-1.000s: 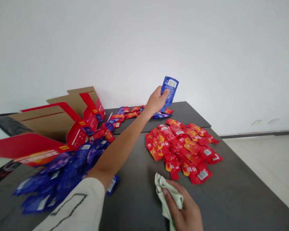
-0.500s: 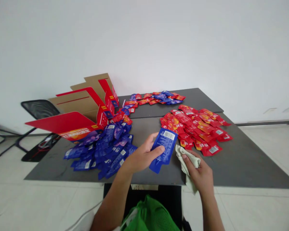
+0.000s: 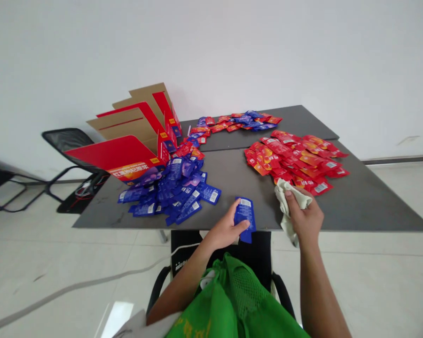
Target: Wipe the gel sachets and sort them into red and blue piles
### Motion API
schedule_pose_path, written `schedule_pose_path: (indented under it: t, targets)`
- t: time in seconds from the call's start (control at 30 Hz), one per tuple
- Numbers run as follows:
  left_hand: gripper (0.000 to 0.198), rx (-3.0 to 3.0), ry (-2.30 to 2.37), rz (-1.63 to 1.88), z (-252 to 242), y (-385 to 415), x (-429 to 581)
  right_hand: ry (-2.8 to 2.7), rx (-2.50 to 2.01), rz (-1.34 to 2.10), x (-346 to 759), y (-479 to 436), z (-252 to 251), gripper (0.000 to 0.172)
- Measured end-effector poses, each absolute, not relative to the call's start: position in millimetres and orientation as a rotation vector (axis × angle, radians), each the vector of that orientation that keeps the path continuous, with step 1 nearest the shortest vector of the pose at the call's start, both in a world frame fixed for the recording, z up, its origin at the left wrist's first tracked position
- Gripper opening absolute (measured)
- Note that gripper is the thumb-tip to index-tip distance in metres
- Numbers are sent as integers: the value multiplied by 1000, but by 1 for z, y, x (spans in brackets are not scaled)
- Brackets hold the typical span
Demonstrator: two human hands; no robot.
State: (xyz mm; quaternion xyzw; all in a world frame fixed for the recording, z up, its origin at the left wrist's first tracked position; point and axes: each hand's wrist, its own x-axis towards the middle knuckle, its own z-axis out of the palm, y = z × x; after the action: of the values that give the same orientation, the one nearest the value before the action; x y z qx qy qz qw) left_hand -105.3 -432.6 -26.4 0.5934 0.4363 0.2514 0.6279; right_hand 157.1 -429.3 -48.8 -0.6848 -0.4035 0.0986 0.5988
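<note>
A blue pouch (image 3: 245, 213) with a white barcode label is gripped in my left hand (image 3: 228, 228), thumb on its face, at the table's front edge. My right hand (image 3: 305, 214) is closed on a crumpled pale cloth (image 3: 288, 201), part of which hangs past the table edge. To the left of my left hand lies a heap of blue pouches (image 3: 183, 185). Just beyond my right hand spreads a pile of red pouches (image 3: 296, 157). The fingers behind the blue pouch are mostly hidden.
Open red cardboard boxes (image 3: 127, 157) stand along the left of the grey table (image 3: 225, 171). Mixed red and blue pouches (image 3: 246, 120) lie at the back. A black mesh chair (image 3: 68, 143) is at the left, and a pale cable (image 3: 91, 281) crosses the floor side.
The view has tilted down, so the table sits higher in the picture. My left hand has brought the blue pouch nearer the front edge. The cloth stays in my right hand.
</note>
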Motion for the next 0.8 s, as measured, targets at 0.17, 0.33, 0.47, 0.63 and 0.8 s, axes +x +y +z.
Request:
schedule_pose_path:
  t: [0.17, 0.33, 0.47, 0.63, 0.8]
  targets:
    - [82, 1554, 1140, 634, -31, -419, -91, -902, -1602, 173, 157, -429, -49, 59]
    - [78, 1563, 1209, 549, -23, -414, -89, -941, -1633, 149, 157, -428, -48, 63]
    - [72, 1684, 1260, 601, -18, -409, -94, -978, -1623, 133, 153, -428, -44, 61]
    - [65, 1718, 1297, 623, -18, -401, -104, -1013, -1612, 129, 153, -429, -41, 57]
    - [57, 1709, 1325, 724, -17, -396, -118, -1024, -1617, 95, 156, -427, -45, 56]
